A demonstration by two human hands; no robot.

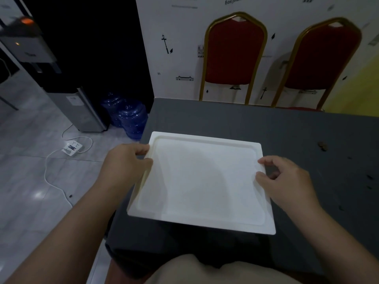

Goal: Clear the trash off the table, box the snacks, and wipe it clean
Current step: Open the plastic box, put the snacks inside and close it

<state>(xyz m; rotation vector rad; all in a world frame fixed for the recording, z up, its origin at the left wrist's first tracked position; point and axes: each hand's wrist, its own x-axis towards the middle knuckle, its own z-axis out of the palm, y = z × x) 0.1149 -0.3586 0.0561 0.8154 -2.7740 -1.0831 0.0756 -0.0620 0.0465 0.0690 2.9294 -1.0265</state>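
Note:
A white rectangular box lid [203, 181] with a raised border lies flat over the box at the near left of the dark grey table [297, 128]. My left hand [127, 162] grips the lid's left edge, fingers curled over it. At the right edge, my right hand [287, 179] pinches the lid between thumb and fingertips. What is under the lid is hidden. A small brown crumb [322, 146] and several dark specks [369, 177] lie on the table to the right.
Two red chairs with gold frames [233, 56] [322, 60] stand behind the table's far edge. On the floor at left are blue water bottles [131, 119], a water dispenser [82, 107] and a white power strip [72, 148] with its cable.

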